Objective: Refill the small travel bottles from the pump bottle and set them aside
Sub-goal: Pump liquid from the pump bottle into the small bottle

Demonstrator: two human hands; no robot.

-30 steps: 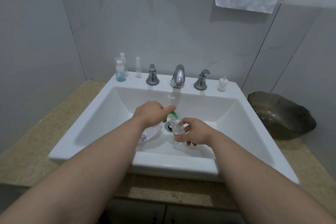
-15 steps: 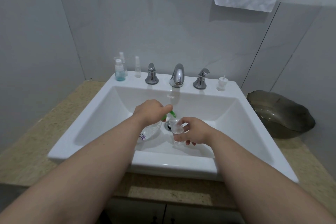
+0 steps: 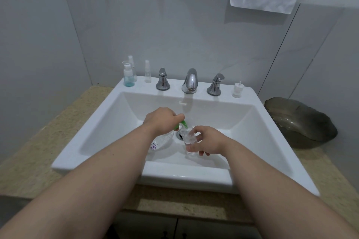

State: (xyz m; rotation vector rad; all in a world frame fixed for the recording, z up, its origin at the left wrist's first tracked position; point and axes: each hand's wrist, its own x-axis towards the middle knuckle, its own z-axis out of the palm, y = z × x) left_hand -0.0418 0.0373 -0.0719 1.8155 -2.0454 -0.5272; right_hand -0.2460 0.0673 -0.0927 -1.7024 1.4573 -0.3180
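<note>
Spill risk: the green nozzle [image 3: 183, 124] of the pump bottle [image 3: 162, 139] sits right at the mouth of the small travel bottle [image 3: 188, 136]. If either drifts, I judge the liquid would run down the outside into the sink [image 3: 252, 122].
Overfill risk: the mouth is narrow and the level is hard to read through clear plastic, so one press too many could flood it.
Slip risk: wet plastic could slide from the fingers and drop toward the drain [image 3: 179, 135].
Grip, left hand [image 3: 162, 120]: curled over the pump head, with one finger laid along its top.
Grip, right hand [image 3: 206, 141]: pinching the travel bottle round its body and holding it tilted under the nozzle, above the basin.
Pump bottle contents: colourless in a clear body; the level is unclear.
Travel bottle contents: something clear inside; how full it is, I cannot tell.
Rim, left: a bottle with blue liquid [image 3: 128, 77] low in it, a spray bottle [image 3: 131, 62] behind it, and a slim clear vial [image 3: 147, 73] that looks empty.
Rim, right: a white cap piece [image 3: 237, 89], standing alone.
</note>
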